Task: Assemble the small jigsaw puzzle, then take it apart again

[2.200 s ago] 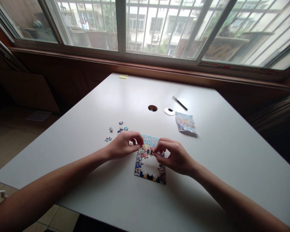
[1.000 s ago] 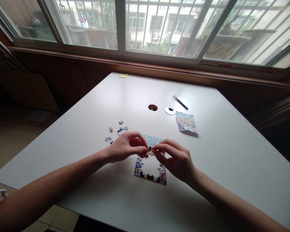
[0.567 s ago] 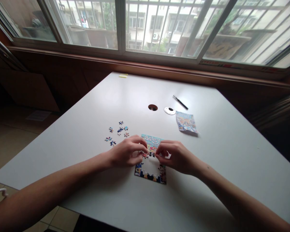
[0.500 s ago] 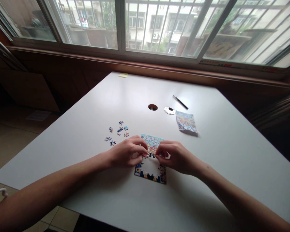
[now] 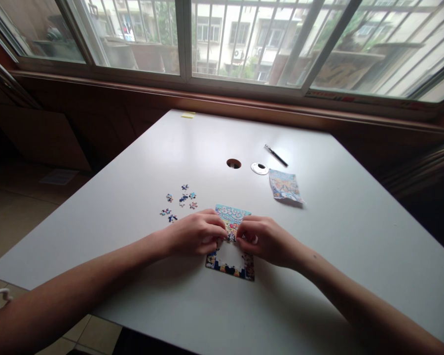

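Observation:
A jigsaw puzzle (image 5: 234,215) with a blue top and a colourful printed border lies flat on the white table, and the table shows through a gap in its lower middle. My left hand (image 5: 202,231) reaches over its left side with fingers curled and closed at the edge of a small dark-and-white puzzle piece (image 5: 231,237). From the right, my right hand (image 5: 264,238) pinches at the same piece, thumb and forefinger together. Both hands' fingertips partly hide the piece. Several loose puzzle pieces (image 5: 183,199) are scattered beyond my left hand.
A creased picture sheet (image 5: 285,185) lies to the right beyond the puzzle. Farther back are a black pen (image 5: 277,155), a round metal cover (image 5: 259,169) and a cable hole (image 5: 234,163). A yellow sticky note (image 5: 188,115) is at the far table edge, below the windows.
My fingertips have drawn slightly closer together around the puzzle piece, my right hand shifting a little left. The loose pieces and other items stay put.

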The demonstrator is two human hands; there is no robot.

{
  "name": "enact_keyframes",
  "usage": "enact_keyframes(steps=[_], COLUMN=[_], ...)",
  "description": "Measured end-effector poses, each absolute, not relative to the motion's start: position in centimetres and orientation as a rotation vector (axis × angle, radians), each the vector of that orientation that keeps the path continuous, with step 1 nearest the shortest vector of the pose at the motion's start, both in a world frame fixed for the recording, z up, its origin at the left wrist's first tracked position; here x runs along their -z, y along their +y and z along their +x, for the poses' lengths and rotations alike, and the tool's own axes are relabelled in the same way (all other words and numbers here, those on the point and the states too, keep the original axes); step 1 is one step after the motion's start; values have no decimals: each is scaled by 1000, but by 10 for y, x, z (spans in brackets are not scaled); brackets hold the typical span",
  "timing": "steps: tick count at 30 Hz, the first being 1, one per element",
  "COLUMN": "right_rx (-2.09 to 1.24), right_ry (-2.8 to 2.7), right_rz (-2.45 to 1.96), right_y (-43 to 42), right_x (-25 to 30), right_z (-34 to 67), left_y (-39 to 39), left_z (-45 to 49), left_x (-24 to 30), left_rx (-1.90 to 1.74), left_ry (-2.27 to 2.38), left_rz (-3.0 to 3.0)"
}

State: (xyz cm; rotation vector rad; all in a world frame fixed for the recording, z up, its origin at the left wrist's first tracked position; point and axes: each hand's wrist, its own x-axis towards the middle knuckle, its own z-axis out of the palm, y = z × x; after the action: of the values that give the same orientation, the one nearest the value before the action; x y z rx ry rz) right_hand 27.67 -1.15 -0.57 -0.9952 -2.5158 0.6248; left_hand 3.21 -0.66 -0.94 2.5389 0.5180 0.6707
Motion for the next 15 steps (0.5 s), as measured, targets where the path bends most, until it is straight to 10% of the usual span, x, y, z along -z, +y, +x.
enact_keyframes(steps=[15], right_rx=[-563], right_ry=[-2579], right_rz=[-1020], right_y=[-14], right_x=[6], right_z=[275], left_y=[-9], left_z=[32], left_x=[12], left_rx=[-602], left_ry=[531], left_rz=[2723])
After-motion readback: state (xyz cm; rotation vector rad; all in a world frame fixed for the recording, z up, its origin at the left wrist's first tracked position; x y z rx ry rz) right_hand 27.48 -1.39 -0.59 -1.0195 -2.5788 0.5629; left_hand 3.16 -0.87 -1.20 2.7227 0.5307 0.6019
